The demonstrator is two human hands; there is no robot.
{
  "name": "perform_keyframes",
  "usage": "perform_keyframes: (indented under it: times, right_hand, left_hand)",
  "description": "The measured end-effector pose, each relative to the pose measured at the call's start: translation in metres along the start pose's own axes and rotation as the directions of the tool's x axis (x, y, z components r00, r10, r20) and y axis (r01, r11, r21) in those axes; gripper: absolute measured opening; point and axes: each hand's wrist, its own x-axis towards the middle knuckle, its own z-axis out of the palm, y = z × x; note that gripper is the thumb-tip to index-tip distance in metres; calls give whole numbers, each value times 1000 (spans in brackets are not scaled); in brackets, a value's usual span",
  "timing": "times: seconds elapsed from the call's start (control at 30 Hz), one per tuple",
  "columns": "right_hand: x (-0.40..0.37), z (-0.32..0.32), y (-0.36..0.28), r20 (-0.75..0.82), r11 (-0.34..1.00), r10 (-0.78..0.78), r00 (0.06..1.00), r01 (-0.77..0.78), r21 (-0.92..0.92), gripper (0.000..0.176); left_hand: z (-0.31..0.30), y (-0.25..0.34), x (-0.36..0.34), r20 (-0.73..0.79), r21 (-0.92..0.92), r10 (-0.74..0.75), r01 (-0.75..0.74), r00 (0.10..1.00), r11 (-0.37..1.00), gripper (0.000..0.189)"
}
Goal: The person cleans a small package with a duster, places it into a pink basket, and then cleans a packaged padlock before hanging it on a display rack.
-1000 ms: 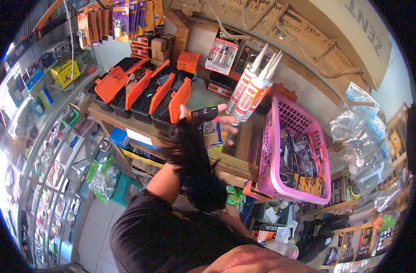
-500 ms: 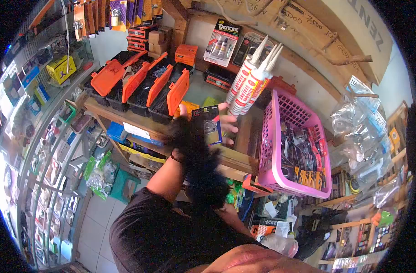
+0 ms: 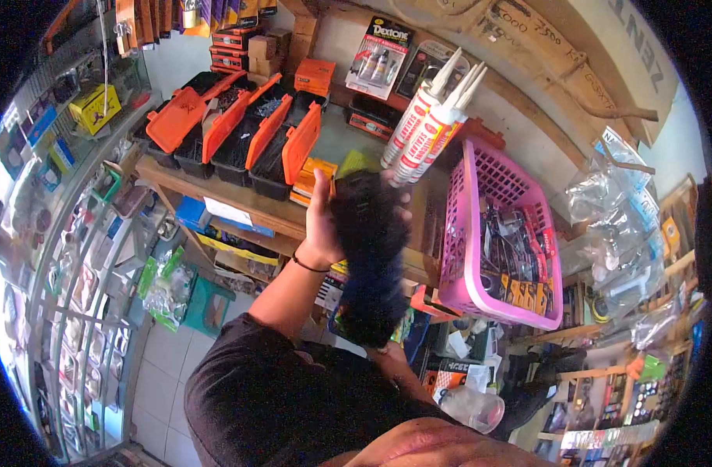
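Observation:
My left hand (image 3: 322,226), with a dark band at the wrist, is raised before the shelf, thumb up. Its palm is mostly covered by a black fluffy duster (image 3: 363,257), blurred by motion; a few fingertips show past its right side. The small carded packet seen in this hand a moment ago is hidden behind the duster. Lower down, my right hand (image 3: 389,359) is closed at the duster's lower end; its handle cannot be made out. Just beyond my left fingers stand several white sealant tubes (image 3: 422,132) with pointed nozzles.
Black bins with orange lids (image 3: 266,132) line the shelf on the left. To the right, a pink basket (image 3: 471,257) holds packaged goods. A Dextone adhesive pack (image 3: 377,58) hangs at the back. Glass shelving (image 3: 75,311) runs along the left, over a tiled floor (image 3: 157,381).
The duster has swung up and right across my left palm, covering the carded packet that was visible. My left thumb and wrist now show clear of it. The view has shifted slightly.

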Motion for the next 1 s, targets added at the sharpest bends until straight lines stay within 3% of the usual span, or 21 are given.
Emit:
perform_keyframes:
  times: [0.07, 0.1, 0.13, 0.17, 0.2, 0.23, 0.27, 0.33, 0.4, 0.47, 0.53, 0.6, 0.63, 0.67, 0.73, 0.77, 0.8, 0.87, 0.9, 0.93, 1.0]
  right_hand:
    - [-3, -2, -1, 27, 917, -342, 939, 340, -209, 20]
    - [-3, -4, -4, 26, 916, -345, 938, 343, -210, 20]
    - [-4, -5, -7, -56, 974, -228, 972, 227, -27, 18]
    - [-6, -5, -8, -112, 980, -92, 989, 110, 168, 17]
    - [-6, -3, -5, -113, 979, -89, 990, 108, 173, 17]
    - [-4, 0, -1, -63, 987, -146, 987, 149, 53, 17]
    - [-4, 2, 2, -7, 978, -196, 981, 195, -67, 18]
    - [-6, -2, 3, -17, 983, -185, 983, 185, 0, 20]
    - [-8, -7, -7, -22, 978, -165, 986, 166, 127, 25]
    - [-30, -8, -41, -6, 992, -116, 993, 116, 50, 25]
    - [-36, -5, -41, -1, 998, -65, 998, 65, -19, 24]
    - [-16, -4, -3, -51, 930, -367, 929, 367, -19, 27]
    - [-14, -7, 5, -70, 977, -167, 983, 175, 122, 28]
    - [-13, -7, 6, -70, 977, -166, 984, 174, 122, 28]
    - [-13, -4, 8, -62, 998, -59, 996, 57, -35, 27]
    - [-9, -5, 17, 64, 978, -103, 993, 112, -174, 28]
    - [-14, -5, 11, 62, 979, -102, 993, 111, -171, 28]
    - [-22, -5, -1, -99, 925, -310, 945, 324, 199, 33]
    - [-16, 0, 0, -198, 906, -280, 939, 327, 271, 33]
    - [-17, -1, -1, -195, 906, -279, 940, 325, 272, 33]
    - [-33, -7, -27, -71, 968, -53, 996, 34, -248, 28]
  left_hand:
    - [-4, 5, 6, 402, 363, -226, 72, 887, 929, 100]
    - [0, 4, 1, 314, 389, -200, 66, 928, 919, 94]
    - [4, 2, -7, 230, 384, -171, 72, 958, 920, 97]
    - [14, -7, -7, 122, 388, -35, -15, 992, 922, 96]
    - [20, -15, -5, 11, 401, 104, -99, 995, 911, 95]
    - [18, -13, -7, 156, 165, -43, 17, 987, 986, 93]
    - [10, -8, -4, 232, 404, -129, 25, 964, 914, 95]
    - [-2, 0, 3, 365, 421, -206, 36, 908, 907, 97]
    - [17, -10, -11, 246, 354, -141, 46, 959, 934, 99]
    - [22, -18, -11, 22, 204, 27, -31, 999, 979, 97]
    - [17, -14, -9, 232, 431, -143, 30, 962, 902, 95]
    - [6, -8, -1, 360, 427, -213, 42, 908, 903, 95]
    - [13, -13, -7, 317, 439, -174, 18, 932, 898, 95]
    - [26, -23, -13, 77, 174, -15, 1, 997, 985, 95]
    - [17, -23, -7, 27, 247, -8, 1, 1000, 969, 95]
    - [12, -17, -4, 178, 365, -118, 46, 977, 930, 94]
    - [6, -11, -1, 310, 482, -241, 66, 920, 874, 93]
    - [4, -10, 5, 413, 494, -279, 44, 867, 868, 92]
    - [11, -17, -1, 205, 315, -115, 46, 972, 948, 92]
    - [15, -20, -4, -49, 130, 13, -7, 999, 991, 93]
    - [-8, -11, 4, -43, 161, 19, -11, 999, 987, 97]
